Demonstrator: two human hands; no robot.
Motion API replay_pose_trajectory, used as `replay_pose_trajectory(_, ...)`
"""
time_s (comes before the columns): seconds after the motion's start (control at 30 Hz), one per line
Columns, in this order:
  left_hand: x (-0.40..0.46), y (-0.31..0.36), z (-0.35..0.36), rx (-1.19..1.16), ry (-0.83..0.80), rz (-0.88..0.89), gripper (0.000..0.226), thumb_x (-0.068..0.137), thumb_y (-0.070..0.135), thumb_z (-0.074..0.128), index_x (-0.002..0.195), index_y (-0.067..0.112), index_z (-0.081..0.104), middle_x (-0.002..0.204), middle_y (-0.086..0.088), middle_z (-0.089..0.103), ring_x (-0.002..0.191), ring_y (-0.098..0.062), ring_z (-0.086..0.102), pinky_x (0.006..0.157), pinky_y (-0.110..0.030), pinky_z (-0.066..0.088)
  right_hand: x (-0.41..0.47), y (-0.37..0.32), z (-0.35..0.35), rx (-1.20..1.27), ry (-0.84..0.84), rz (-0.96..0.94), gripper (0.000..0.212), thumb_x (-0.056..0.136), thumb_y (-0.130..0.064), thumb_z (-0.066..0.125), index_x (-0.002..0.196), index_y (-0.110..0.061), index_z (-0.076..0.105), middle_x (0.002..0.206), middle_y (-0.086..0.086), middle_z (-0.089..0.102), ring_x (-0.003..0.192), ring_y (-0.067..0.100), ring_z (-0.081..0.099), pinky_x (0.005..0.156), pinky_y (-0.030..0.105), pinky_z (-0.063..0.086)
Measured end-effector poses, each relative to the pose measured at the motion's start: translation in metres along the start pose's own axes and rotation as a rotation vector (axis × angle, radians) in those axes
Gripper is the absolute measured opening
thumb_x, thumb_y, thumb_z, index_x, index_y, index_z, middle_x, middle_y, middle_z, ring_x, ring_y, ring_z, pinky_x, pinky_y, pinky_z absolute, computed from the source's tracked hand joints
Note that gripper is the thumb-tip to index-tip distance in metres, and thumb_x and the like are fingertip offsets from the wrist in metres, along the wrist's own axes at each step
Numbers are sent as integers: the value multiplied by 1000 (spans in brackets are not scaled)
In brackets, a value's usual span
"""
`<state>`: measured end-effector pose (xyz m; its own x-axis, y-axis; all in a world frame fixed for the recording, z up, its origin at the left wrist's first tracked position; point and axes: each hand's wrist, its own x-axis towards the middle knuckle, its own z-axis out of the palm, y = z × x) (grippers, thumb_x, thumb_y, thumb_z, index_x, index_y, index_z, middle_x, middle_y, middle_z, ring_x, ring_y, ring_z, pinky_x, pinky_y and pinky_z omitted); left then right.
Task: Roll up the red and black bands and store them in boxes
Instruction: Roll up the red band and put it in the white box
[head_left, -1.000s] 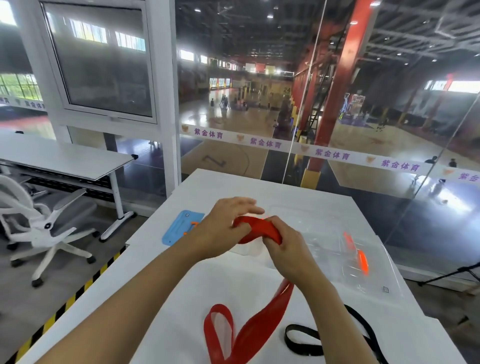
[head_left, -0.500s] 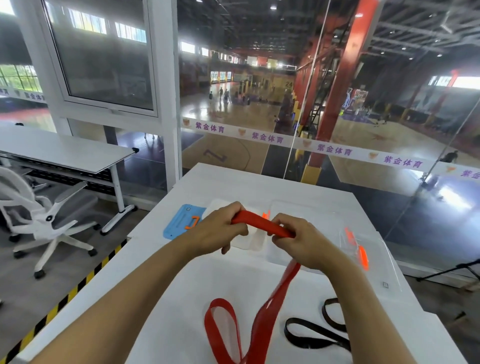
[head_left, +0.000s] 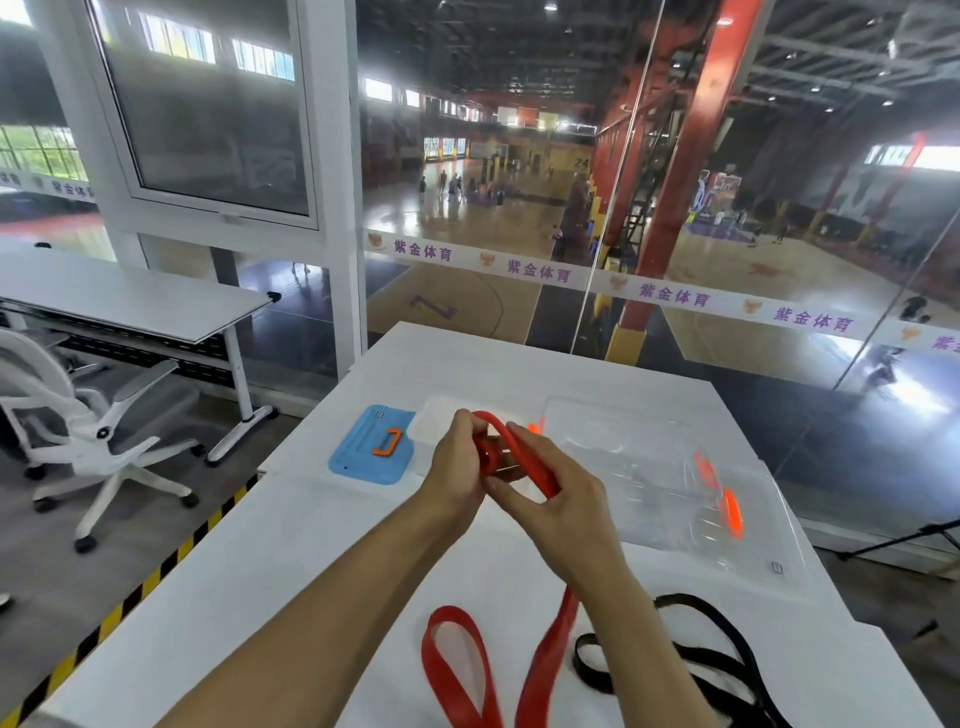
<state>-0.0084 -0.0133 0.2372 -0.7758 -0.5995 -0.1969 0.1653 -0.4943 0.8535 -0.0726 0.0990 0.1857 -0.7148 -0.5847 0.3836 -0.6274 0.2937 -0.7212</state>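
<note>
I see a red band, a black band near right, a white counter, a blue lid (orange clip), and a yellow-and-black striped floor edge.

the flat red rubbery band looks smooth with a slight sheen; the clear plastic box is glossy; the white table top is matt; the blue plastic lid is smooth.

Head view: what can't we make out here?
- Red band: number of turns rolled is hidden by left hand and right hand; its lower loop is cut by the bottom edge.
- Black band: partly behind the right forearm, cut by the bottom edge.
- Clear box: contents unclear through glare.
</note>
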Motion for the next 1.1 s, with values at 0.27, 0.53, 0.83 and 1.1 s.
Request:
replay_pose_trajectory(0.27, 6, -9, -15, 83, -161, -159, 37, 99, 18, 37, 73, 10, 62, 79, -15, 65, 82, -31, 67, 83, -49, 57, -6, 5, 4, -242, 146, -8, 37, 97, -52, 60, 133, -46, 66, 77, -18, 40, 76, 9, 51, 76, 34, 53)
replay_pose_trajectory(0.53, 24, 27, -55, 687, -538, -215, 37, 94, 22, 69, 128, 9, 66, 116, -17, 76, 107, -31, 74, 89, -37, 61, 6, 19, -33, -251, -150, -131, 30, 91, -54, 68, 121, -54, 70, 72, -11, 43, 72, 6, 51, 64, 18, 37)
replay_pose_trajectory(0.83, 23, 22, -54, 680, -445, -76, 22, 89, 16, 74, 109, 6, 77, 103, -12, 80, 94, -23, 78, 78, -23, 61, 6, 15, -31, -174, -154, -105, 38, 95, -47, 68, 132, -54, 63, 83, -22, 59, 87, -6, 57, 74, 12, 41)
replay_pose_trajectory(1.1, 17, -17, -35, 183, -202, 62, 33, 79, 23, 78, 106, 4, 77, 99, -15, 80, 94, -28, 78, 81, -30, 63, -10, 4, -2, 95, -114, 45, 75, 88, -42, 77, 151, -49, 36, 112, -33, 56, 91, -10, 56, 82, 10, 46)
